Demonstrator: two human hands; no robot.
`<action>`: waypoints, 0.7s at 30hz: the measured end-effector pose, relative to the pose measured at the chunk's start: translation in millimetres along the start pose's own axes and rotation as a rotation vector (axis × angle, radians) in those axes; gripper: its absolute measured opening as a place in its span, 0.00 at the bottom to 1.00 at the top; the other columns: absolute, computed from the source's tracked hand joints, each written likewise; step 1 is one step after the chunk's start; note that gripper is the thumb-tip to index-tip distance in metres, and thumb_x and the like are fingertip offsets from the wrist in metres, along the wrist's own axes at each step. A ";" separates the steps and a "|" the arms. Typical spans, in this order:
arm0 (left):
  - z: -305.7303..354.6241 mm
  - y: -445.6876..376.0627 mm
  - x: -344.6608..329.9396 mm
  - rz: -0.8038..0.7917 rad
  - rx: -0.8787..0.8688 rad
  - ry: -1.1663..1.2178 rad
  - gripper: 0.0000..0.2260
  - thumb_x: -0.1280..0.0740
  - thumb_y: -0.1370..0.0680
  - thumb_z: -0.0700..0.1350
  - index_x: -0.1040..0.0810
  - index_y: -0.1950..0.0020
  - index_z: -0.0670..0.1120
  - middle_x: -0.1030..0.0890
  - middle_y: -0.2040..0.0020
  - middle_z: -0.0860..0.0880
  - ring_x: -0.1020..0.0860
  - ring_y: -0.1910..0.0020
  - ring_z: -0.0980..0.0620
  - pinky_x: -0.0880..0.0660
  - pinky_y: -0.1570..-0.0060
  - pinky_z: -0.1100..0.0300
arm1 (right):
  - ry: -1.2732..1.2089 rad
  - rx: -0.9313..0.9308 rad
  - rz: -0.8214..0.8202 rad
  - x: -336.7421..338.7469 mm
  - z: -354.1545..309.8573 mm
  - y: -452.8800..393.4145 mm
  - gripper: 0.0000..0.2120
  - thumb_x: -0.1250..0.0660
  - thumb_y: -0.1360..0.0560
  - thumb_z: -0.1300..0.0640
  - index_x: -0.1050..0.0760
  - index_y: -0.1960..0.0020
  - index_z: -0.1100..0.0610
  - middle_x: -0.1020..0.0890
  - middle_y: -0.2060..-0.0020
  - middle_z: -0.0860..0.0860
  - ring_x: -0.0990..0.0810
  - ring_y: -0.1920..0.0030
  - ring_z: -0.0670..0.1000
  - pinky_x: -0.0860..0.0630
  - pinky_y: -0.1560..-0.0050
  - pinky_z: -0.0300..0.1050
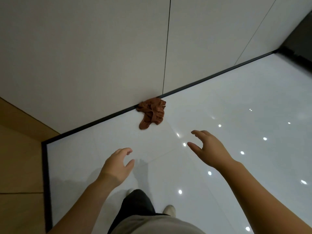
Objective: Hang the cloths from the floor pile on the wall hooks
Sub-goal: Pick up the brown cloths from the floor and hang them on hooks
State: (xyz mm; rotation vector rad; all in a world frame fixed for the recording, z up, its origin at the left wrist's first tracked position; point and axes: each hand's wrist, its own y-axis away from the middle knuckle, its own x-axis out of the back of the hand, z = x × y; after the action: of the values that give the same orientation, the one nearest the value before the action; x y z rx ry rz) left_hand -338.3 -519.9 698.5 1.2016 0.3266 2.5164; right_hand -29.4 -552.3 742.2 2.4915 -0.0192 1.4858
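A crumpled rust-brown cloth pile (152, 112) lies on the glossy white floor, pressed against the dark skirting at the foot of the wall. My left hand (117, 164) hovers below and left of the pile, fingers loosely curved and holding nothing. My right hand (208, 148) is stretched out below and right of the pile, thumb and fingers spread, also holding nothing. Neither hand touches the cloth. No wall hooks are in view.
The pale panelled wall (84, 56) fills the upper frame, with a thin vertical seam above the pile. A wooden panel (18, 157) stands at the left. The white floor (236, 107) reflects ceiling lights. My dark trouser leg (136, 205) and a white shoe (169, 210) show below.
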 end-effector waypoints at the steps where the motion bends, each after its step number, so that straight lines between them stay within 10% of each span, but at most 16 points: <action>1: 0.9 -12.6 0.6 0.003 0.004 0.007 0.18 0.34 0.22 0.47 0.29 0.33 0.49 0.27 0.39 0.55 0.28 0.38 0.54 0.29 0.39 0.59 | 0.002 0.004 0.000 4.1 0.8 -16.1 0.24 0.37 0.24 0.44 0.33 0.30 0.51 0.26 0.37 0.50 0.25 0.40 0.51 0.29 0.42 0.43; 21: 79.0 -439.9 85.9 -0.062 -0.112 -0.059 0.17 0.34 0.23 0.46 0.27 0.35 0.46 0.24 0.38 0.49 0.26 0.39 0.50 0.29 0.39 0.53 | 0.078 -0.165 -0.281 24.3 20.5 -349.9 0.24 0.39 0.23 0.44 0.35 0.29 0.50 0.27 0.34 0.49 0.25 0.39 0.49 0.29 0.39 0.41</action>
State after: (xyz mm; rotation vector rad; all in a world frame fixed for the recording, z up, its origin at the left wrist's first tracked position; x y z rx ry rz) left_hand -240.3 -77.5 657.2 1.2007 0.2025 2.4078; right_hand 46.7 -214.1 684.8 2.2003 0.2048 1.4011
